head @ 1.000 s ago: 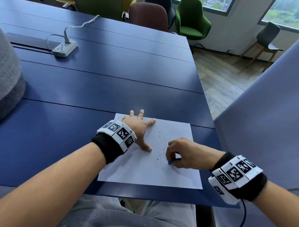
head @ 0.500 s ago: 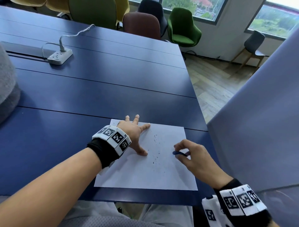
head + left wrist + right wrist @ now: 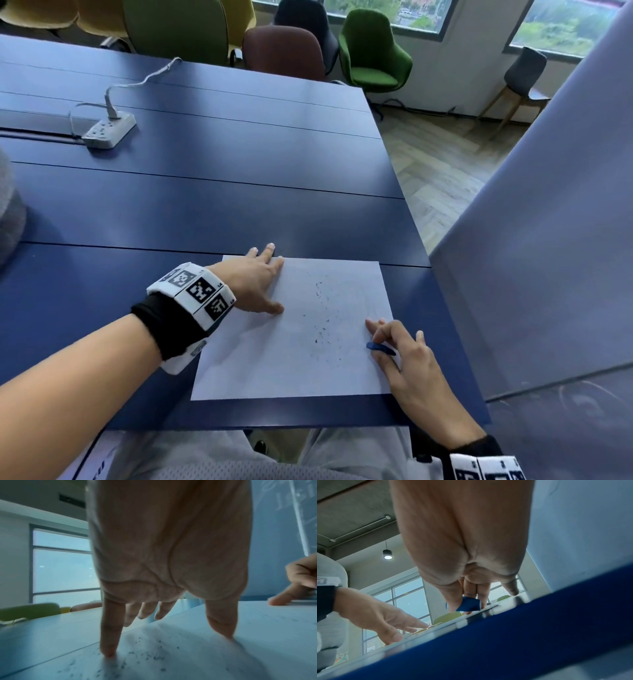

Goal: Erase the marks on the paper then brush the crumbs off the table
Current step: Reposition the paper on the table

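Observation:
A white sheet of paper [image 3: 274,359] lies near the front edge of the dark blue table [image 3: 205,205]. Dark eraser crumbs [image 3: 322,318] are scattered down its middle, also seen as crumbs [image 3: 149,657] in the left wrist view. My left hand [image 3: 263,284] lies flat with spread fingers on the sheet's upper left part, holding it down. My right hand [image 3: 394,346] sits at the sheet's right edge and pinches a small blue eraser [image 3: 378,347] between thumb and fingers; the eraser [image 3: 468,605] shows as a blue block in the right wrist view.
A white power strip [image 3: 109,132] with its cable lies at the far left of the table. Several chairs [image 3: 373,51] stand beyond the far edge. A tall blue-grey panel [image 3: 548,240] rises close on the right. A grey object [image 3: 8,212] sits at the left edge.
My right hand lifted the eraser off the middle of the sheet and drew back to the sheet's right edge. The left hand stayed pressed on the paper.

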### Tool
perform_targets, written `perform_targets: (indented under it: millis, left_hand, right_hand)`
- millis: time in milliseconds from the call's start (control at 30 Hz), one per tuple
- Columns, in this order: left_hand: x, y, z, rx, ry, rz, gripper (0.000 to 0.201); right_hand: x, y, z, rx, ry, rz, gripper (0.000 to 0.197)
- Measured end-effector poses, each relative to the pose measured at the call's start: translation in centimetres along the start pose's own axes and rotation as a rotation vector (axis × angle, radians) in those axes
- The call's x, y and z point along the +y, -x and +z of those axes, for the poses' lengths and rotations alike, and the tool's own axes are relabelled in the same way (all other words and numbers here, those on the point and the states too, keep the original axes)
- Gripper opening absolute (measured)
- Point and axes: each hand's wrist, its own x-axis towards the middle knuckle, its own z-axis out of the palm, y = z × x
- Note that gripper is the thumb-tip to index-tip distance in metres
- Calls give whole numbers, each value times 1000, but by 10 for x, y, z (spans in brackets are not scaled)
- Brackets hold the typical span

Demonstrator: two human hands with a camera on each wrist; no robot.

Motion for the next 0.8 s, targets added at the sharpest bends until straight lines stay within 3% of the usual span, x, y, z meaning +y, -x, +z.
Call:
perform_targets:
  millis: [133,333,400,567,633,700,767,800]
  left_hand:
    - [22,24,21,83,-37,26,82]
    - [119,54,79,112,19,360,92]
    - [124,56,95,94,26,328,91]
    - [89,56,109,266,103,160,83]
    - [68,58,106,311,194,-14,99]
    - [60,56,110,302,254,-98,111]
    - [76,57,107,310,272,-60,104]
    - [91,57,110,303,260,31,95]
  right_hand:
    - [2,1,4,34,-17,-1,21]
    - [9,1,9,77,-32,-20,25]
    - [11,1,9,79,-17,-27,23]
    - [12,1,9,80,-29,-24,31]
    - [12,1,10,82,-32,-21,33]
    - [12,1,10,84,-29,-18,33]
    - [12,1,9,90,-35,-19,33]
    - [12,1,9,90,-41,-20,33]
